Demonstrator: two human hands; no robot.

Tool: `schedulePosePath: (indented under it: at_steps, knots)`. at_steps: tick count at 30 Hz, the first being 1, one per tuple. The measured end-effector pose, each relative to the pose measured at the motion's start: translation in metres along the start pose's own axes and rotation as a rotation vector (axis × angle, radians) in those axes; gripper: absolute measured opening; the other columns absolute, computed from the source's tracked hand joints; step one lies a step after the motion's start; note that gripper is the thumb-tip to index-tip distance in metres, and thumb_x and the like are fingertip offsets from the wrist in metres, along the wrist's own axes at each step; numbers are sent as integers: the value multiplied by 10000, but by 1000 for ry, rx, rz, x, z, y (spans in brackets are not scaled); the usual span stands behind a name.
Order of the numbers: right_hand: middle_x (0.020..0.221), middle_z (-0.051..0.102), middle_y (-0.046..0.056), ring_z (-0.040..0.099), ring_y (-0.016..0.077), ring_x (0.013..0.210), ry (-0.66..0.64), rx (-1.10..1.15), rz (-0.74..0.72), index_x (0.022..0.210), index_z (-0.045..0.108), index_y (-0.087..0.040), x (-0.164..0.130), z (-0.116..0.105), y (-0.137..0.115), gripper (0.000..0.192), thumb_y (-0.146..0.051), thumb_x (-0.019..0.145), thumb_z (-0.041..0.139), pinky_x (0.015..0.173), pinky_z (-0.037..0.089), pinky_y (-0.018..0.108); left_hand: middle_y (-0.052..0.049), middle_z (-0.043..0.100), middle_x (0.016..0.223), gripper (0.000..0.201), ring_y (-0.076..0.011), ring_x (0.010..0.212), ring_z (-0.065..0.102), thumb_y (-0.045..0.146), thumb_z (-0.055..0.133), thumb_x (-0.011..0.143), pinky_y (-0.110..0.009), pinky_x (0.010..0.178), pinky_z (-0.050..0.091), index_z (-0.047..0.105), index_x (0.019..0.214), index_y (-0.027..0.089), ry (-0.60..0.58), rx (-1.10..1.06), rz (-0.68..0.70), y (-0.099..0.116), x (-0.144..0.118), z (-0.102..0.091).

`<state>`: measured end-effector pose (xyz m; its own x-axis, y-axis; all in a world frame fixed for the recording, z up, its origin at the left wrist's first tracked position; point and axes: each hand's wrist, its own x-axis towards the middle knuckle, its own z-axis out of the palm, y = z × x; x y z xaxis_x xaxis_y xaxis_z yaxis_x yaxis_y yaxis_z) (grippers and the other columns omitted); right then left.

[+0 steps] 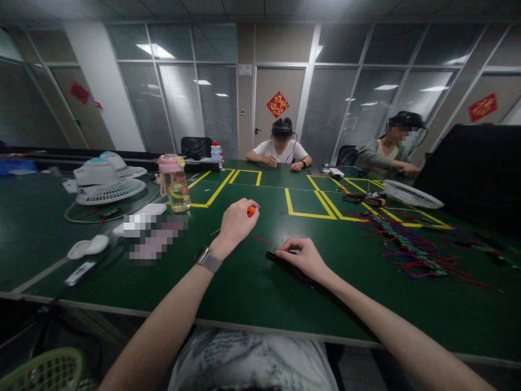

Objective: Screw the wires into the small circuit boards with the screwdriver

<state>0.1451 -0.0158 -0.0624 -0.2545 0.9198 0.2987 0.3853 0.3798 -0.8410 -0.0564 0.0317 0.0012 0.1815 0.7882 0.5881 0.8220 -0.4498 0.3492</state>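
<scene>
My left hand [238, 225] is raised over the green table, its fingers curled closed around an orange-ended tool [251, 210]. Most of that tool is hidden in the fist, so its exact kind is unclear. Lower and to the right, my right hand [303, 258] pinches a small black part [270, 255] at the table surface. A thin red wire [260, 239] runs from near this part toward my left hand. More thin wires trail out beneath the right hand.
Small circuit boards with red and blue wires [411, 247] lie at right. A water bottle [174, 184], white fans [109, 190] and a white spoon-shaped item [87, 247] stand at left. Yellow tape [311, 215] marks the table [244, 282]. Two people sit across.
</scene>
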Motion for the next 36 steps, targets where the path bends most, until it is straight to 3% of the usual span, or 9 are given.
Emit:
schedulePosePath:
  at_steps: [7, 11, 14, 18, 24, 27, 31, 36]
  knots:
    - [762, 743, 28, 649, 200, 803, 26, -323, -247, 729, 715, -215, -4, 3, -2, 53, -179, 763, 694, 760, 493, 319, -33, 697, 946, 206, -188, 845, 653, 262, 500, 869, -291, 809, 495, 695, 902, 207, 7, 4, 21, -1, 0, 3]
    - [778, 738, 27, 632, 177, 756, -86, -435, -376, 754, 686, -213, -14, -4, -9, 94, -139, 794, 645, 820, 480, 342, -35, 698, 953, 211, -186, 834, 651, 266, 493, 873, -291, 785, 499, 691, 903, 198, 3, -4, 33, -3, 1, 1]
    - [755, 722, 30, 618, 165, 716, -160, -495, -433, 786, 674, -208, -33, -22, -15, 130, -151, 847, 574, 851, 470, 362, -35, 696, 952, 211, -185, 833, 650, 272, 494, 878, -288, 766, 500, 688, 913, 196, -2, -10, 40, -4, 0, 1]
    - [788, 714, 37, 616, 187, 775, -120, -599, -330, 810, 666, -225, -72, -64, -3, 138, -186, 869, 548, 830, 492, 368, -38, 691, 946, 213, -185, 828, 649, 273, 495, 880, -290, 750, 498, 690, 918, 196, -12, -5, 46, -4, 0, 1]
    - [781, 723, 70, 653, 236, 770, 200, -766, -181, 768, 693, -262, -131, -149, 43, 160, -358, 845, 590, 693, 565, 365, -37, 688, 939, 212, -179, 811, 647, 274, 501, 878, -280, 719, 497, 693, 917, 192, -22, -7, 50, -4, -1, 3]
    - [775, 733, 109, 689, 248, 742, 287, -799, -143, 760, 720, -272, -152, -184, 59, 256, -487, 820, 595, 663, 586, 348, -38, 688, 940, 216, -182, 809, 646, 273, 495, 879, -287, 724, 496, 692, 915, 194, -29, 6, 41, -4, -1, 3]
    - [771, 748, 115, 720, 258, 689, 363, -808, -31, 729, 749, -224, -165, -210, 67, 401, -590, 760, 590, 638, 603, 336, -39, 689, 933, 207, -182, 806, 644, 271, 503, 875, -290, 730, 496, 693, 906, 195, -18, 20, 29, -6, 0, 4]
    - [743, 763, 47, 732, 275, 673, 440, -792, 149, 709, 765, -237, -170, -222, 64, 451, -650, 656, 593, 608, 599, 322, -33, 690, 919, 191, -179, 789, 642, 259, 515, 872, -290, 721, 494, 695, 894, 199, -6, 24, 23, -7, 1, 5]
